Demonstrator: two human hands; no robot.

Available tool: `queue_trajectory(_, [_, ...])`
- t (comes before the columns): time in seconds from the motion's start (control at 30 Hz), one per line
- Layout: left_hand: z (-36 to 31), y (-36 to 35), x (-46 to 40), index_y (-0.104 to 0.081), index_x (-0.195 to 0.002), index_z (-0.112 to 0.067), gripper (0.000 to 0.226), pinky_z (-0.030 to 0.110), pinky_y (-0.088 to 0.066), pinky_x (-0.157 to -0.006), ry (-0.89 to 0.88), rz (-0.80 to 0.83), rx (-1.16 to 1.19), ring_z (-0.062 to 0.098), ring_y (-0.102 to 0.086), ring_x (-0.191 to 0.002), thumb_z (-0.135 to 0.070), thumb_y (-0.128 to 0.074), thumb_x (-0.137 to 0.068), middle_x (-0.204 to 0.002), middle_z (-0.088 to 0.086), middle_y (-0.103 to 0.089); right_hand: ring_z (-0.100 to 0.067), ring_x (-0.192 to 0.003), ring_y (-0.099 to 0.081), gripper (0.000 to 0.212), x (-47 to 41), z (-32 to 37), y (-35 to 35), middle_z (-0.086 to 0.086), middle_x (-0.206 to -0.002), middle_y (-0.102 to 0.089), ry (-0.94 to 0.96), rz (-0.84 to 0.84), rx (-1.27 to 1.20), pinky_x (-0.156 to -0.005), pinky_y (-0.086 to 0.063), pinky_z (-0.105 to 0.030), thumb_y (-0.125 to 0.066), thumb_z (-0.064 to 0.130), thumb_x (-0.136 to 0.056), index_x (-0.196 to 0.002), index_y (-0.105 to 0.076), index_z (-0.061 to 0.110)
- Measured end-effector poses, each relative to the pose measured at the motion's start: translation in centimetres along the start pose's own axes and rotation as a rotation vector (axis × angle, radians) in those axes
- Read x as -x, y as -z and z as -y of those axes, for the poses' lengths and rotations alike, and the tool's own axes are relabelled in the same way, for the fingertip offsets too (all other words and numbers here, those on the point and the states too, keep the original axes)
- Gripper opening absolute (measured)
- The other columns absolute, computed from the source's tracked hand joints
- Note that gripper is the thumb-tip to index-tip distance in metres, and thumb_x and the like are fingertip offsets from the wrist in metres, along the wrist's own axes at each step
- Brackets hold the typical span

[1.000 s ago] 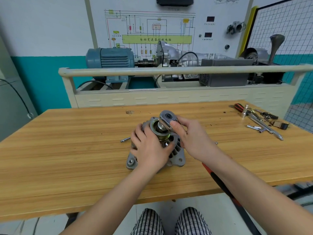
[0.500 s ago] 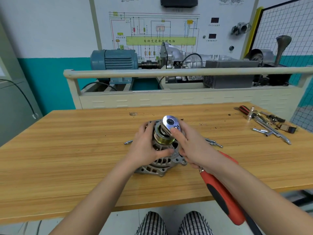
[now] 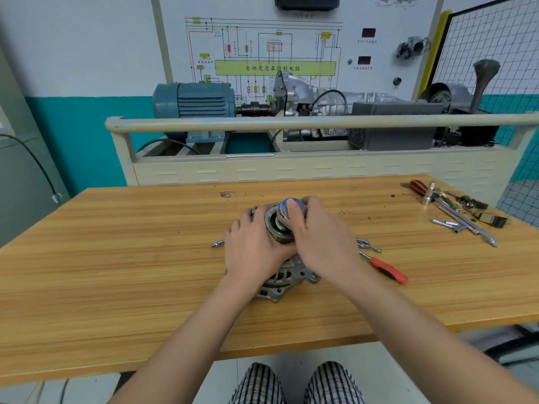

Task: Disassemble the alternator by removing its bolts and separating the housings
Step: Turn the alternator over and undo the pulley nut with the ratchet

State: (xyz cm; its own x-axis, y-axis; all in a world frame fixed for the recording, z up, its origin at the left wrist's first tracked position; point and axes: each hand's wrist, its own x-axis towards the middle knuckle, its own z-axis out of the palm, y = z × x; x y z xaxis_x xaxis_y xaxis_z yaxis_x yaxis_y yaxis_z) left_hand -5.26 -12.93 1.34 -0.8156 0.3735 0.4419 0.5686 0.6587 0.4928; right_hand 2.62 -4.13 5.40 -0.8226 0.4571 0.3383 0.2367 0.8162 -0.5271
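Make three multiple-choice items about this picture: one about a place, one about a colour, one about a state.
1. Where does the screwdriver lie?
A. right of the alternator
B. on the far shelf
C. left of the alternator

2. What colour is its handle?
A. blue
B. red
C. yellow

3. What is the right hand doing?
A. resting flat on the table
B. hanging idle
C. gripping the shiny tool on the pulley

Key: 1 A, the screwdriver lies right of the alternator; 2 B, its handle is red; 3 C, the right hand curls round the shiny tool.

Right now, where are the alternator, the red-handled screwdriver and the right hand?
alternator (image 3: 287, 279): head view, on the lower housing.
red-handled screwdriver (image 3: 389, 271): head view, on the red handle.
right hand (image 3: 323, 243): head view, on the back of the hand.
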Motion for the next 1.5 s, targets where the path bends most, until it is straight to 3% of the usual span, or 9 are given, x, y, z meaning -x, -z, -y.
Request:
queue_trajectory(0.13, [0.3, 0.0, 0.3, -0.046, -0.106, -0.018, 0.077, 0.041, -0.041, -0.080, -0.043, -0.074, 0.033, 0.033, -0.056, -0.100, -0.070, -0.021, -0.056, -0.111, 0.008, -0.060, -0.026, -0.063, -0.053, 0.031, 0.2, 0.4, -1.1, 0.001, -0.068, -0.055, 0.130, -0.147, 0.045, -0.054, -0.034, -0.037, -0.020, 0.045, -0.102, -0.099, -0.040, 0.021])
queue_trajectory(0.3, [0.9, 0.2, -0.4, -0.033, -0.091, -0.026, 0.059, 0.038, -0.040, -0.074, -0.100, 0.010, 0.070, 0.027, -0.055, -0.087, -0.070, -0.050, -0.055, -0.096, 0.000, -0.059, -0.027, -0.057, -0.051, 0.040, -0.6, -0.8, -0.4, -0.002, -0.063, -0.052, 0.317, -0.123, 0.184, -0.049, -0.036, -0.035, -0.008, 0.043, -0.098, -0.109, -0.039, 0.020])
queue_trajectory(0.53, [1.7, 0.8, -2.1, -0.040, -0.089, -0.025, 0.056, 0.032, -0.039, -0.064, -0.220, 0.133, 0.135, 0.015, -0.055, -0.076, -0.055, -0.077, -0.060, -0.083, -0.012, -0.055, -0.020, -0.054, -0.054, 0.061, -3.1, -1.9, 1.0, 0.003, -0.065, -0.059, 0.527, -0.092, 0.311, -0.049, -0.043, -0.031, -0.002, 0.048, -0.092, -0.129, -0.044, 0.028])
queue_trajectory(0.77, [2.0, 2.3, -3.6, -0.047, -0.117, -0.033, 0.072, 0.029, -0.051, -0.081, -0.335, 0.365, 0.289, 0.002, -0.060, -0.096, -0.054, -0.078, -0.056, -0.103, -0.020, -0.062, -0.010, -0.044, -0.039, 0.052, -4.9, -2.6, 1.9, 0.013, -0.050, -0.045, 0.707, -0.011, 0.254, -0.040, -0.023, -0.021, -0.016, 0.042, -0.099, -0.126, -0.058, 0.027])
queue_trajectory(0.93, [2.0, 3.3, -4.7, -0.055, -0.122, -0.025, 0.069, 0.023, -0.047, -0.094, -0.381, 0.515, 0.436, 0.000, -0.061, -0.106, -0.023, -0.090, -0.063, -0.112, -0.017, -0.065, -0.012, -0.046, -0.048, 0.053, -6.5, -2.8, 2.6, 0.002, -0.065, -0.068, 0.848, 0.112, 0.156, -0.043, -0.036, -0.029, -0.020, 0.037, -0.098, -0.124, -0.063, 0.020])
queue_trajectory(1.07, [1.4, 3.5, -4.1, -0.056, -0.110, -0.030, 0.059, 0.025, -0.047, -0.088, -0.385, 0.490, 0.388, 0.000, -0.062, -0.096, -0.022, -0.089, -0.062, -0.100, -0.016, -0.065, -0.008, -0.048, -0.049, 0.053, -6.7, -2.7, 2.8, 0.005, -0.073, -0.071, 0.907, 0.119, 0.165, -0.042, -0.039, -0.030, -0.021, 0.037, -0.097, -0.126, -0.063, 0.020])
queue_trajectory(1.2, [0.6, 2.7, -2.3, -0.050, -0.112, -0.041, 0.068, 0.021, -0.044, -0.093, -0.264, 0.305, 0.486, -0.005, -0.057, -0.105, -0.041, -0.090, -0.057, -0.108, -0.021, -0.062, -0.002, -0.052, -0.048, 0.057, -6.3, -3.4, 2.7, 0.014, -0.080, -0.068, 0.815, 0.119, 0.178, -0.049, -0.035, -0.024, -0.012, 0.047, -0.096, -0.139, -0.047, 0.036])
queue_trajectory(1.37, [-1.2, 1.3, -1.6, -0.061, -0.095, -0.016, 0.036, 0.029, -0.050, -0.073, -0.179, 0.078, 0.634, 0.012, -0.062, -0.082, -0.017, -0.081, -0.064, -0.090, 0.000, -0.065, -0.005, -0.050, -0.046, 0.060, -5.3, -3.6, 2.1, 0.012, -0.059, -0.049, 0.666, 0.170, 0.171, -0.048, -0.029, -0.023, -0.014, 0.053, -0.097, -0.152, 0.005, 0.036])
queue_trajectory(1.5, [-1.7, 1.1, -1.7, -0.056, -0.075, -0.034, 0.035, 0.016, -0.040, -0.067, -0.223, 0.080, 0.586, 0.007, -0.053, -0.078, -0.005, -0.075, -0.070, -0.087, 0.005, -0.057, -0.007, -0.059, -0.052, 0.071, -4.1, -3.4, 2.1, 0.007, -0.072, -0.053, 0.575, 0.204, 0.080, -0.055, -0.038, -0.027, -0.018, 0.060, -0.090, -0.149, 0.011, 0.033])
